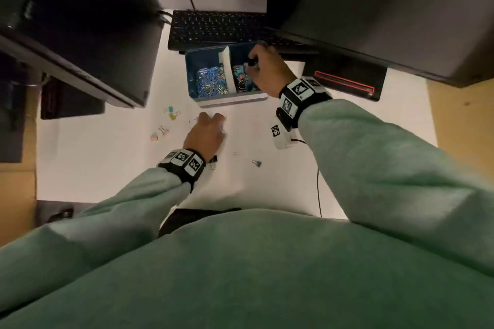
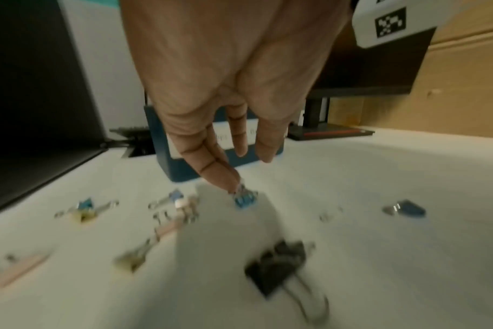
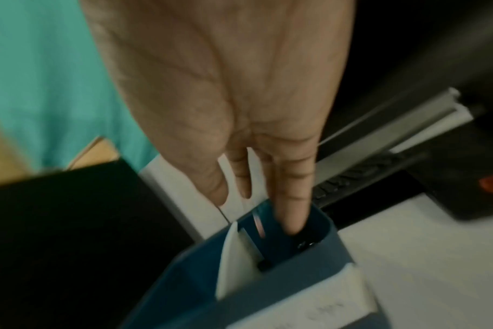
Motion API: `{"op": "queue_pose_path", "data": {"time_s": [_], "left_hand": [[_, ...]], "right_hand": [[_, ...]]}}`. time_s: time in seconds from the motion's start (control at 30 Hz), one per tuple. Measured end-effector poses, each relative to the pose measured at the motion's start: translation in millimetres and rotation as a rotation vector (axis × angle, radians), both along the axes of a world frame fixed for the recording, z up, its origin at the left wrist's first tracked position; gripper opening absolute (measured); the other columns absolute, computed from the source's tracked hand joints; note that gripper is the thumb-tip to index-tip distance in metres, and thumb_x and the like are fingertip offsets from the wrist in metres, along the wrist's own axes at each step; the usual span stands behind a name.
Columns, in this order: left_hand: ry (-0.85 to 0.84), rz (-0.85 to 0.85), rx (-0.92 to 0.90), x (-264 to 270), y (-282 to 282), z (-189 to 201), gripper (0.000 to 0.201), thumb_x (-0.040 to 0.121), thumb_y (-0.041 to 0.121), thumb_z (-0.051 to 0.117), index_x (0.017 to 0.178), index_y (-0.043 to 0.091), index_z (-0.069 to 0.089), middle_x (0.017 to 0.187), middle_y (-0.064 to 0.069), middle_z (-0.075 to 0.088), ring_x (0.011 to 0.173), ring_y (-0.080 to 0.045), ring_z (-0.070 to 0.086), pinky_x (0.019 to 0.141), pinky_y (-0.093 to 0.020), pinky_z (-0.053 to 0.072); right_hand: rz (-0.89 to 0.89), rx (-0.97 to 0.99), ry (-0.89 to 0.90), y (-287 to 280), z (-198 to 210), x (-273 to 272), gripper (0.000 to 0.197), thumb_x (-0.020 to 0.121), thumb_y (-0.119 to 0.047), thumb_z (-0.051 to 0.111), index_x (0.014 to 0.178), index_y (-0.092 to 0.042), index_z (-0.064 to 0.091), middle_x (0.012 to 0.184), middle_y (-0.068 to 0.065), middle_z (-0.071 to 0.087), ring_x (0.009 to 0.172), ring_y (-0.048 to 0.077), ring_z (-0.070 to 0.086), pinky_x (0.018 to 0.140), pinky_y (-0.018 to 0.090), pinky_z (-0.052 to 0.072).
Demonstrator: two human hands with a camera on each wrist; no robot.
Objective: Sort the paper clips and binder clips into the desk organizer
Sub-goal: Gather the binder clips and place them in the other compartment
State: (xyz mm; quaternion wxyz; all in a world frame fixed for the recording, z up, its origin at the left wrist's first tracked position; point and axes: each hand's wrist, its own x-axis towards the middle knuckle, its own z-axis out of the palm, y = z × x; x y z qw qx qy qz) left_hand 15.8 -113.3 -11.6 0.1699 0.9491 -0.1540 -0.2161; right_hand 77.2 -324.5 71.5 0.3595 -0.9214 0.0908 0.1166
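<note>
left hand (image 2: 225,78), straight fingertips (image 2: 228,180) touching a blue binder clip (image 2: 244,198) on the desk (image 2: 380,256), right hand (image 1: 264,69) in the desk organizer (image 1: 232,100), right compartment, can't tell if it's holding anything

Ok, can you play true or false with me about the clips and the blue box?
The desk organizer is blue with a white divider. True.
The right hand lies flat on the desk. False: it is over the organizer's right compartment.
The left hand touches a small blue binder clip. True.
Every clip is sorted already. False: several lie loose on the desk, such as a black binder clip.
Paper clips sit in the left compartment. True.
</note>
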Motion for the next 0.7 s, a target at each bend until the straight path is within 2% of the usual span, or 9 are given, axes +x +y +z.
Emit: {"op": "queue_pose_path", "data": {"time_s": [0.07, 0.13, 0.2, 0.27, 0.33, 0.47, 0.57, 0.63, 0.7], "left_hand": [[0.033, -0.015, 0.016, -4.2, -0.4, -17.0, 0.039, 0.090, 0.020, 0.058, 0.127, 0.015, 0.046, 0.114, -0.019, 0.041, 0.086, -0.036, 0.059, 0.080, -0.042, 0.053], [0.049, -0.023, 0.037, -2.3, -2.7, -28.1, 0.041, 0.090, 0.020, 0.057, 0.128, 0.015, 0.044, 0.112, -0.018, 0.042, 0.088, -0.035, 0.059, 0.083, -0.041, 0.052], [0.061, 0.025, 0.009, -1.2, -5.5, -30.7, 0.034, 0.091, 0.014, 0.054, 0.125, 0.013, 0.047, 0.107, -0.016, 0.041, 0.081, -0.029, 0.056, 0.076, -0.035, 0.050], [0.054, 0.026, -0.023, -0.8, -7.9, -29.3, 0.027, 0.092, 0.012, 0.051, 0.119, 0.013, 0.049, 0.100, -0.012, 0.039, 0.074, -0.026, 0.053, 0.068, -0.031, 0.044], [0.067, 0.006, -0.039, 0.9, -6.0, -31.1, 0.024, 0.092, 0.014, 0.050, 0.115, 0.013, 0.048, 0.099, -0.014, 0.041, 0.073, -0.029, 0.056, 0.066, -0.033, 0.045], [0.127, -0.041, -0.034, 2.2, -3.6, -29.2, 0.023, 0.090, 0.011, 0.049, 0.112, 0.016, 0.048, 0.101, -0.015, 0.042, 0.074, -0.028, 0.053, 0.066, -0.028, 0.037], [0.137, -0.021, -0.003, 2.8, -4.0, -25.6, 0.024, 0.091, 0.017, 0.053, 0.114, 0.016, 0.049, 0.102, -0.016, 0.049, 0.076, -0.025, 0.052, 0.067, -0.028, 0.039], [0.134, -0.071, -0.038, 2.8, -4.0, -27.2, 0.022, 0.088, 0.018, 0.053, 0.108, 0.019, 0.046, 0.099, -0.011, 0.044, 0.074, -0.025, 0.053, 0.067, -0.028, 0.041], [0.109, -0.124, -0.018, 1.6, -2.7, -28.3, 0.026, 0.086, 0.010, 0.049, 0.110, 0.020, 0.045, 0.099, -0.010, 0.038, 0.072, -0.027, 0.052, 0.067, -0.029, 0.043]], "right_hand": [[0.048, -0.115, -0.084, 0.9, -4.2, -17.8, 0.034, 0.092, -0.023, 0.060, 0.122, -0.012, 0.049, 0.126, 0.013, 0.044, 0.107, 0.029, 0.053, 0.089, 0.038, 0.048], [0.120, -0.158, -0.136, 3.2, -12.7, -46.4, 0.032, 0.090, -0.023, 0.062, 0.117, -0.012, 0.051, 0.122, 0.013, 0.050, 0.104, 0.030, 0.055, 0.082, 0.037, 0.048], [0.278, -0.181, 0.026, 7.3, -31.0, -82.3, 0.033, 0.089, -0.031, 0.064, 0.113, -0.011, 0.051, 0.112, 0.011, 0.057, 0.097, 0.030, 0.059, 0.075, 0.035, 0.046], [0.453, -0.243, 0.233, 12.3, -53.6, -118.1, 0.048, 0.088, -0.039, 0.065, 0.121, -0.010, 0.047, 0.113, 0.012, 0.056, 0.099, 0.033, 0.058, 0.077, 0.038, 0.047], [0.517, -0.294, 0.357, 17.8, -74.4, -141.3, 0.053, 0.087, -0.039, 0.065, 0.125, -0.009, 0.042, 0.116, 0.013, 0.053, 0.100, 0.034, 0.059, 0.081, 0.041, 0.048], [0.461, -0.260, 0.351, 22.7, -92.4, -151.2, 0.031, 0.095, -0.031, 0.051, 0.114, -0.007, 0.048, 0.112, 0.015, 0.053, 0.097, 0.036, 0.059, 0.081, 0.041, 0.045], [0.464, -0.250, 0.354, 17.7, -91.8, -146.6, 0.026, 0.092, -0.027, 0.054, 0.110, -0.008, 0.053, 0.112, 0.013, 0.058, 0.100, 0.034, 0.059, 0.083, 0.038, 0.045], [0.350, -0.148, 0.293, 11.7, -83.4, -137.2, 0.020, 0.088, -0.028, 0.061, 0.098, -0.010, 0.059, 0.102, 0.012, 0.064, 0.092, 0.032, 0.063, 0.079, 0.037, 0.050], [0.121, 0.007, 0.139, 5.6, -67.0, -118.0, 0.016, 0.084, -0.028, 0.068, 0.084, -0.014, 0.061, 0.086, 0.008, 0.068, 0.079, 0.028, 0.064, 0.073, 0.035, 0.053]]}}
